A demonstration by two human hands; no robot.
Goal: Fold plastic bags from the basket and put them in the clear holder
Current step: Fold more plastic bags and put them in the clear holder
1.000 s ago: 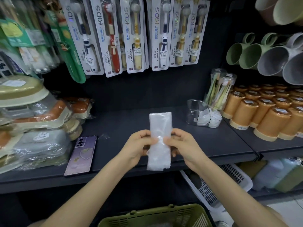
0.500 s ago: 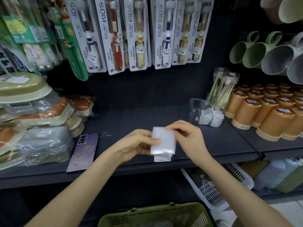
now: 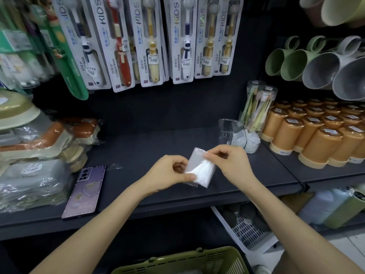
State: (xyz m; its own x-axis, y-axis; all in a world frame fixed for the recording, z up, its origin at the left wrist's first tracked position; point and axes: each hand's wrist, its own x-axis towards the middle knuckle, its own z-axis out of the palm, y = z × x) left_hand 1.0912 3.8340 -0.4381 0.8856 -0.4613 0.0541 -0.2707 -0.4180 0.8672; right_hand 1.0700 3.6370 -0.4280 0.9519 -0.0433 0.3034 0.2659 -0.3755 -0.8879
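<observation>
A small folded white plastic bag [image 3: 200, 169] is held above the dark shelf [image 3: 150, 147], tilted. My left hand [image 3: 167, 174] pinches its lower left edge between thumb and fingers. My right hand [image 3: 229, 162] pinches its upper right corner with curled fingers. The clear holder [image 3: 227, 131] stands on the shelf behind my right hand, with folded white bags [image 3: 245, 140] inside. The green basket [image 3: 181, 262] shows at the bottom edge, below the shelf.
A purple phone [image 3: 85, 191] lies on the shelf at the left beside wrapped packs [image 3: 33, 180]. Orange cups [image 3: 320, 135] fill the right shelf, and a clear toothbrush tube [image 3: 256, 107] stands behind the holder. A white crate [image 3: 243, 230] sits under the shelf.
The long bag strip has been folded down into a small packet. Both hands shifted slightly right, and the packet now sits tilted between them.
</observation>
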